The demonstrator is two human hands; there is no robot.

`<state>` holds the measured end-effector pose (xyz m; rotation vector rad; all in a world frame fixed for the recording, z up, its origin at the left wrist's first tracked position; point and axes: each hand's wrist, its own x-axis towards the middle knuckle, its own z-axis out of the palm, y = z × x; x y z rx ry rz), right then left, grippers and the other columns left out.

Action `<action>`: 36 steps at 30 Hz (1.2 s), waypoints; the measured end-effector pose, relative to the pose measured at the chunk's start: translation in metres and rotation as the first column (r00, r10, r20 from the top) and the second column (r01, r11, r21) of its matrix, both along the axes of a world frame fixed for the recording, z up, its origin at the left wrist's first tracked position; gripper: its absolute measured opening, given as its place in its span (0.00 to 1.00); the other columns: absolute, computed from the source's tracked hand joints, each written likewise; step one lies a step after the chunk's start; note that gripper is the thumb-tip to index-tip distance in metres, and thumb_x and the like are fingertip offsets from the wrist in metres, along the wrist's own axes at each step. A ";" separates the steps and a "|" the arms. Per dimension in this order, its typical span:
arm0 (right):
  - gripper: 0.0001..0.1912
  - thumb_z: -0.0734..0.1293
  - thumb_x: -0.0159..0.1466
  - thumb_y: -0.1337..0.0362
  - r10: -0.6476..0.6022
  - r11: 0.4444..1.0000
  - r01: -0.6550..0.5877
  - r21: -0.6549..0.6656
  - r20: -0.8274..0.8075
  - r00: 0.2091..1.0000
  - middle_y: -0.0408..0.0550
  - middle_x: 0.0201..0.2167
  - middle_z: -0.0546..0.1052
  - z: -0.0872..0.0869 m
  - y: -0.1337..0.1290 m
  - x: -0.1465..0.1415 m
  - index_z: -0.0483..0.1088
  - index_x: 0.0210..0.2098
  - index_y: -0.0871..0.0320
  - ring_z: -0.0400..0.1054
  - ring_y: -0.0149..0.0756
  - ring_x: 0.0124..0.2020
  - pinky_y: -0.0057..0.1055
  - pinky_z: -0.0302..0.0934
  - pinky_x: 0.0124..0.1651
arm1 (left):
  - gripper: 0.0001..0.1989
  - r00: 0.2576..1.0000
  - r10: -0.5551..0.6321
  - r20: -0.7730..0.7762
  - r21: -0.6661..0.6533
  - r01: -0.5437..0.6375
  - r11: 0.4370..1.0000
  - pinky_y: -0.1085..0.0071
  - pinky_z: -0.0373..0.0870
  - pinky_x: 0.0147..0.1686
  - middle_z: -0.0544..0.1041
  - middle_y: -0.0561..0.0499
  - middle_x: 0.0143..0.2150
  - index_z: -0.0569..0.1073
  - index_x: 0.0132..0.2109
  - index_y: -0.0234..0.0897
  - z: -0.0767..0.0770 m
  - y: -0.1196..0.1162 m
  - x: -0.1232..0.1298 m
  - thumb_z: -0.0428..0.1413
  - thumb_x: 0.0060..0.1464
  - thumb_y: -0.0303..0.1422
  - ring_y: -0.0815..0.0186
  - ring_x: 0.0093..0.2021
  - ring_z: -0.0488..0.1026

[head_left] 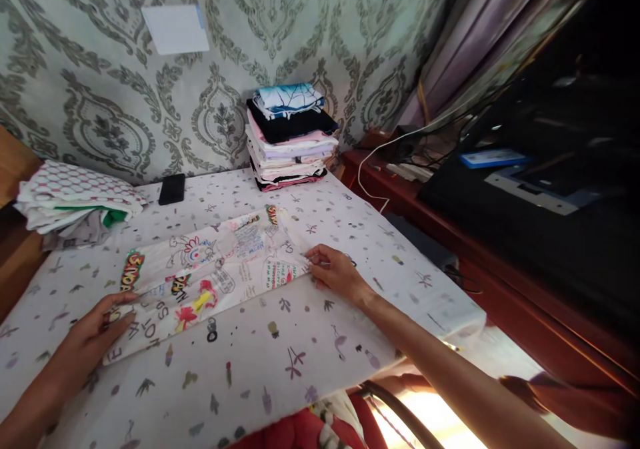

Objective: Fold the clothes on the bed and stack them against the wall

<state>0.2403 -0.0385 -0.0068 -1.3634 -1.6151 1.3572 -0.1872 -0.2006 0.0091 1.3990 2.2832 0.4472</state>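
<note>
Here, the left grip point(95, 327) and right grip point(340, 274), both nearly closed, hold opposite ends of the doodled cloth point(233, 262) between them.

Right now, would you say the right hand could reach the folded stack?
Probably yes: the right hand is pinching the marked cloth, but only table cover separates it from the folded stack.

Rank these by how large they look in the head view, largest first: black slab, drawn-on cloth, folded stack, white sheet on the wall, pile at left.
1. Drawn-on cloth
2. Folded stack and pile at left: too alike to rank
3. White sheet
4. Black slab
</note>
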 end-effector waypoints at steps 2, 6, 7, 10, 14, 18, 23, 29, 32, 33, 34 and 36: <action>0.08 0.66 0.56 0.66 0.013 0.999 -0.014 0.042 0.036 0.999 0.38 0.27 0.72 0.002 0.000 -0.001 0.68 0.36 0.55 0.66 0.26 0.16 0.26 0.59 0.22 | 0.29 0.997 -0.039 0.059 0.055 0.036 0.998 0.62 0.73 0.40 0.75 0.57 0.29 0.69 0.50 0.54 -0.004 0.001 -0.004 0.47 0.50 0.64 0.52 0.38 0.75; 0.06 0.64 0.58 0.65 0.013 0.996 -0.019 0.087 0.071 0.997 0.36 0.24 0.70 0.004 0.000 -0.003 0.69 0.36 0.55 0.66 0.27 0.17 0.27 0.61 0.24 | 0.25 0.994 -0.025 -0.111 0.034 0.029 0.999 0.59 0.72 0.37 0.75 0.54 0.28 0.70 0.46 0.53 -0.001 0.006 -0.003 0.45 0.50 0.60 0.49 0.36 0.76; 0.06 0.65 0.58 0.65 0.015 0.996 -0.020 0.084 0.062 0.998 0.36 0.24 0.70 0.004 -0.001 -0.003 0.69 0.36 0.55 0.66 0.27 0.17 0.26 0.60 0.24 | 0.25 0.975 -0.026 -0.220 0.026 0.032 0.999 0.57 0.71 0.36 0.76 0.52 0.31 0.70 0.46 0.52 0.005 0.009 0.002 0.43 0.51 0.59 0.47 0.37 0.76; 0.10 0.66 0.59 0.60 0.030 0.998 -0.028 0.061 -0.028 0.999 0.38 0.26 0.71 0.004 -0.001 -0.002 0.69 0.39 0.55 0.65 0.27 0.17 0.26 0.57 0.21 | 0.26 0.872 -0.107 -0.478 0.032 0.139 0.990 0.53 0.71 0.41 0.76 0.42 0.45 0.70 0.49 0.46 0.032 0.032 0.029 0.37 0.57 0.53 0.44 0.49 0.74; 0.18 0.64 0.61 0.50 0.024 1.000 -0.022 0.021 -0.145 0.989 0.40 0.27 0.74 0.001 0.000 0.001 0.68 0.44 0.55 0.60 0.25 0.14 0.26 0.53 0.18 | 0.23 0.861 -0.388 -0.329 0.037 0.423 0.906 0.61 0.69 0.50 0.77 0.44 0.52 0.69 0.52 0.40 0.054 0.104 0.083 0.41 0.61 0.47 0.54 0.52 0.75; 0.21 0.60 0.64 0.47 0.007 1.000 -0.005 0.015 -0.168 0.986 0.41 0.25 0.76 -0.003 0.004 0.004 0.67 0.47 0.56 0.59 0.26 0.13 0.25 0.53 0.17 | 0.19 0.821 -0.499 -0.278 0.039 0.529 0.848 0.65 0.69 0.47 0.79 0.42 0.49 0.71 0.51 0.37 0.033 0.185 0.129 0.46 0.61 0.42 0.56 0.49 0.75; 0.19 0.58 0.67 0.50 0.013 1.000 -0.009 0.030 -0.120 0.993 0.41 0.25 0.77 -0.004 0.006 0.006 0.67 0.47 0.56 0.59 0.25 0.13 0.24 0.54 0.17 | 0.16 0.849 -0.442 -0.291 -0.005 0.460 0.888 0.66 0.67 0.38 0.78 0.44 0.41 0.73 0.44 0.36 -0.002 0.233 0.151 0.53 0.56 0.43 0.56 0.41 0.74; 0.15 0.56 0.70 0.54 -0.021 0.999 0.020 -0.027 -0.044 0.999 0.42 0.24 0.75 0.002 0.011 0.006 0.68 0.43 0.56 0.59 0.25 0.12 0.24 0.51 0.14 | 0.08 0.849 -0.521 0.088 0.349 0.464 0.815 0.72 0.60 0.30 0.65 0.56 0.26 0.65 0.30 0.39 -0.001 0.250 0.139 0.54 0.49 0.38 0.67 0.28 0.63; 0.12 0.62 0.67 0.54 -0.013 0.999 0.012 -0.042 -0.018 1.000 0.40 0.23 0.73 0.001 0.013 0.006 0.68 0.43 0.55 0.60 0.26 0.13 0.24 0.52 0.14 | 0.09 0.859 -0.459 0.228 0.463 0.319 0.827 0.73 0.57 0.27 0.63 0.58 0.25 0.64 0.32 0.40 -0.001 0.257 0.135 0.54 0.49 0.40 0.69 0.26 0.60; 0.12 0.65 0.64 0.56 -0.016 0.999 0.015 -0.038 -0.018 1.000 0.40 0.26 0.74 0.000 0.013 0.005 0.68 0.43 0.55 0.61 0.25 0.14 0.24 0.53 0.15 | 0.09 0.858 -0.437 0.270 0.434 0.296 0.851 0.74 0.56 0.26 0.63 0.58 0.24 0.64 0.32 0.40 -0.003 0.258 0.134 0.54 0.48 0.40 0.69 0.24 0.59; 0.13 0.68 0.61 0.59 -0.022 0.999 0.021 -0.025 -0.017 1.000 0.40 0.30 0.74 -0.001 0.013 0.005 0.67 0.44 0.55 0.63 0.25 0.15 0.24 0.54 0.16 | 0.10 0.855 -0.421 0.304 0.395 0.289 0.872 0.74 0.55 0.25 0.64 0.58 0.23 0.64 0.33 0.40 -0.006 0.259 0.135 0.54 0.48 0.40 0.69 0.24 0.59; 0.16 0.69 0.58 0.65 -0.036 0.999 0.036 0.042 0.016 0.999 0.41 0.35 0.74 -0.005 0.012 0.004 0.67 0.46 0.54 0.64 0.24 0.17 0.25 0.59 0.20 | 0.10 0.851 -0.407 0.332 0.344 0.292 0.892 0.74 0.55 0.24 0.65 0.58 0.23 0.65 0.33 0.40 -0.011 0.261 0.135 0.55 0.47 0.40 0.69 0.23 0.59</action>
